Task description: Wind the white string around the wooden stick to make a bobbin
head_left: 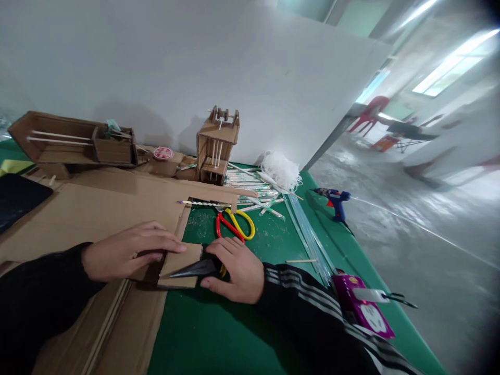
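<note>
Apparently built, brown cardboard models (216, 146) line the green bench's (195, 333) back edge; the flat left hand (135, 247) presses unattached tan cardboard (182, 258), right hand (242, 271) gripping a black pointed tool (193, 269).

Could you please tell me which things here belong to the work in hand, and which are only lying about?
At the hands:
small cardboard piece, touched by the left hand
dark pointed tool, at the right hand

Seemingly just lying about:
red-and-yellow-handled tool
blue glue gun
clear sticks
white stringy bundle
purple box
</note>
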Available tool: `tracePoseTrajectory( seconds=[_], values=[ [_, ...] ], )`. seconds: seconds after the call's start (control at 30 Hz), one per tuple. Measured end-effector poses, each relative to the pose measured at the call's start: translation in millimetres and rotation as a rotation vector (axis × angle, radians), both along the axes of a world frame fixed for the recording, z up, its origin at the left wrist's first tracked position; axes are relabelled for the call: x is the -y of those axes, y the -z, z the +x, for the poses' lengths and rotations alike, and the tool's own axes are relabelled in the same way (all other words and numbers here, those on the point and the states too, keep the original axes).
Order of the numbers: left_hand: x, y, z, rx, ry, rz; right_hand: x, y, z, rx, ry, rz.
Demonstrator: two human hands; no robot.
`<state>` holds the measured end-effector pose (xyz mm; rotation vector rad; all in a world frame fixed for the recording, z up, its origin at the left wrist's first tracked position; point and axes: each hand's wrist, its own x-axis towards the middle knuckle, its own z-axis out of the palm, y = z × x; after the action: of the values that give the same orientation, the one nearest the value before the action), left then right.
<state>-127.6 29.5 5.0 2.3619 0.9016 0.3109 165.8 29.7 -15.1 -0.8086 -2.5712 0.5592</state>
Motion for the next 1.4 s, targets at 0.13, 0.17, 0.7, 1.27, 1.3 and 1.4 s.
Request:
tracePoseTrajectory(
  seconds=[0.13,0.17,0.7,1.27,1.3,1.4],
  values=[
    [0,0.2,0,-0.004,0.003,0.001,1,1.2,2,-0.067,-0.018,-0.009],
    [0,0.8,-1,-0.003,0.001,0.004,1,2.0,2,-0.071,-0.021,-0.004],
    [2,3.9,-2,-0.006,-0.009,0.011,5,14.8,-5,-0.073,0.005,0.094],
    [0,7.5,-7,-0.105,-0.110,0.069,4,18.2,-4,-0.037,0.002,0.110],
    [0,7.0,-7,-0.110,-0.114,0.073,4,18.1,-4,-0.037,0.002,0.111],
    [-2,5.3,-8,-0.120,-0.121,0.086,3,17.8,-4,-0.036,-0.002,0.117]
  ],
)
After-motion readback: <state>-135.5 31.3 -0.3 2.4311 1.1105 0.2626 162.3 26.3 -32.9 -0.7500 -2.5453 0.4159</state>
